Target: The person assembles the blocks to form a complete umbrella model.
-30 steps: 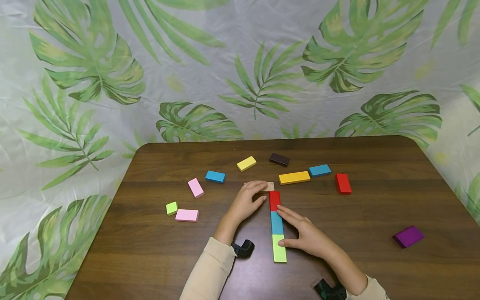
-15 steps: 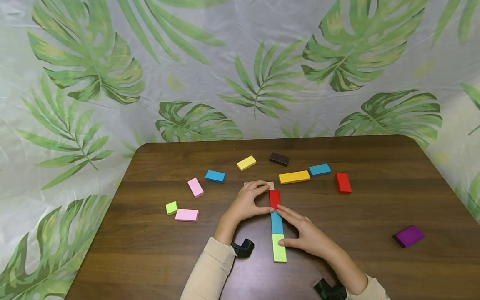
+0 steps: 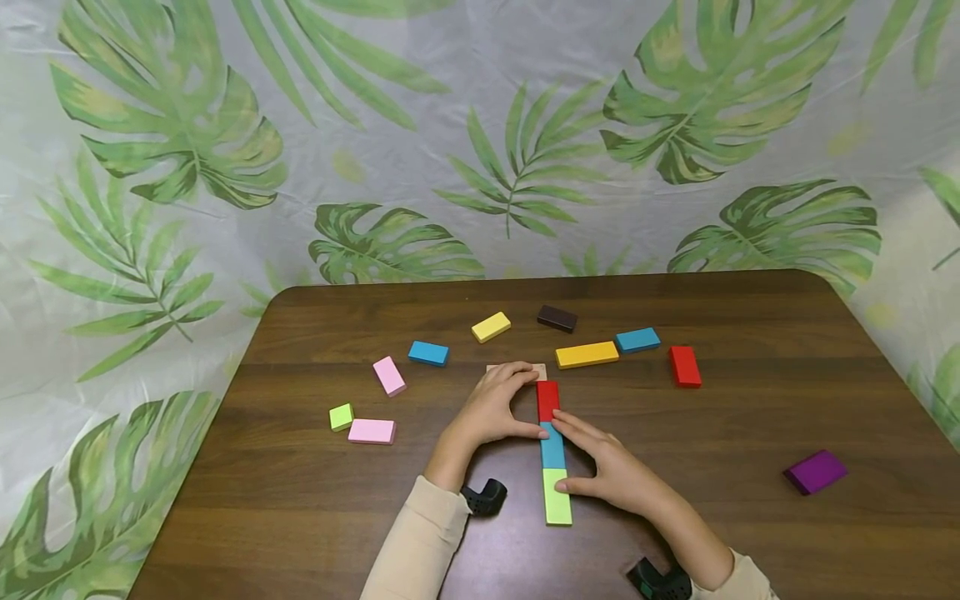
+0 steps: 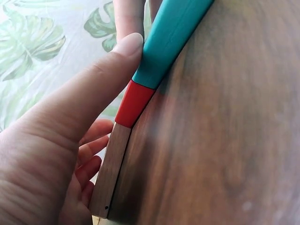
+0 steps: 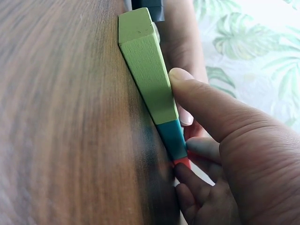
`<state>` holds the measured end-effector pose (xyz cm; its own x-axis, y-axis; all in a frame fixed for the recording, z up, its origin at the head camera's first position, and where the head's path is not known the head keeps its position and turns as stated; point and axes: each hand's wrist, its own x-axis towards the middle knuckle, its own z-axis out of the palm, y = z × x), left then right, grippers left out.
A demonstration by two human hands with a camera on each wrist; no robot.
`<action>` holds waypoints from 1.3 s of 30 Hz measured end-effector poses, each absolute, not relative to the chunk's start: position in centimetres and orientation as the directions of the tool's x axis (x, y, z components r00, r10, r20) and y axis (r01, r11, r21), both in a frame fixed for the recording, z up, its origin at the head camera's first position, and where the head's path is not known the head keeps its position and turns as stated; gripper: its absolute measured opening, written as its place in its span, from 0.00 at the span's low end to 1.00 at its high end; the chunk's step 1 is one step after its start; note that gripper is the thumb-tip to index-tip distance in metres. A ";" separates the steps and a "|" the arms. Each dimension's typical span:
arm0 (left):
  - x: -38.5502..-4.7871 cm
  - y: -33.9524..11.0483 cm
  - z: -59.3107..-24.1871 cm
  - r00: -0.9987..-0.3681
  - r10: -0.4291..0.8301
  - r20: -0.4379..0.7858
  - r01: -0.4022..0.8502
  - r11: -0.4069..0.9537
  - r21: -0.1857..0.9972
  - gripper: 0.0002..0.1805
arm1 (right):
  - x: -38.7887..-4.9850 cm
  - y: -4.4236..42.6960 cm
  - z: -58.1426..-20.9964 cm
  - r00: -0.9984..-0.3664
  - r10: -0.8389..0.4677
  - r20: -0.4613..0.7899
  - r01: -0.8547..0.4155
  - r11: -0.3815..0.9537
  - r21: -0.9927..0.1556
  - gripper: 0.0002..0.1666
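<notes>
Head view, hands point(image 3: 483, 408) on blocks point(image 3: 552, 450), table edge point(image 3: 450, 287) beyond

Behind a brown wood-grain table point(image 3: 300, 517), a pale, lightly wrinkled cloth point(image 3: 405, 167) (green leaves point(image 3: 705, 96) all over).

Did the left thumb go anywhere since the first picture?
Yes. Against the row's red block, the left hand swung its thumb rightward and toward the row's green block, now touching the row's blue block.
</notes>
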<state>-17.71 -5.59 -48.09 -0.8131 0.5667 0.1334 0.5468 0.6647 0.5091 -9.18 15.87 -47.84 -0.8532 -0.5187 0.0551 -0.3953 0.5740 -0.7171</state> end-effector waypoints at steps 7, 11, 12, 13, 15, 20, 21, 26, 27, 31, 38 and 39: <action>-17.7 -5.6 -48.2 -0.815 0.564 0.133 0.545 0.667 0.508 0.49 | -9.3 15.9 -47.7 -0.851 -0.520 0.066 -0.387 0.540 -0.747 0.47; -17.7 -5.6 -48.3 -0.811 0.570 0.133 0.548 0.660 0.514 0.49 | -9.5 15.9 -47.4 -0.853 -0.519 0.055 -0.374 0.535 -0.758 0.46; -17.7 -5.6 -48.3 -0.810 0.571 0.135 0.550 0.657 0.515 0.48 | -9.6 15.8 -47.2 -0.853 -0.519 0.053 -0.373 0.537 -0.757 0.46; -17.7 -5.6 -48.3 -0.809 0.572 0.136 0.550 0.654 0.519 0.48 | -9.7 15.9 -47.1 -0.854 -0.517 0.050 -0.370 0.537 -0.758 0.45; -17.7 -5.7 -48.4 -0.806 0.574 0.147 0.557 0.649 0.519 0.48 | -9.9 15.9 -46.7 -0.854 -0.518 0.046 -0.371 0.544 -0.753 0.45; -17.7 -5.7 -48.4 -0.803 0.574 0.163 0.565 0.645 0.515 0.48 | -10.3 16.1 -45.8 -0.865 -0.499 0.048 -0.370 0.570 -0.734 0.44; -17.7 -5.8 -48.4 -0.803 0.574 0.162 0.565 0.644 0.516 0.48 | -10.4 16.1 -45.6 -0.869 -0.491 0.055 -0.369 0.572 -0.732 0.44; -17.7 -5.8 -48.3 -0.803 0.575 0.156 0.561 0.642 0.522 0.48 | -11.0 16.5 -44.6 -0.880 -0.462 0.107 -0.380 0.551 -0.743 0.43; -17.7 -5.8 -48.3 -0.803 0.575 0.154 0.560 0.642 0.524 0.48 | -11.1 16.6 -44.5 -0.882 -0.456 0.121 -0.385 0.548 -0.743 0.43; -17.7 -5.8 -48.3 -0.806 0.574 0.146 0.556 0.649 0.520 0.49 | -11.7 17.0 -43.9 -0.882 -0.432 0.186 -0.415 0.529 -0.740 0.42; -17.8 -5.8 -48.5 -0.806 0.573 0.150 0.558 0.652 0.513 0.49 | -13.3 17.6 -43.5 -0.872 -0.373 0.317 -0.478 0.513 -0.713 0.40; -17.8 -5.8 -48.5 -0.806 0.572 0.152 0.560 0.652 0.511 0.49 | -13.5 17.7 -43.4 -0.870 -0.364 0.333 -0.486 0.513 -0.708 0.41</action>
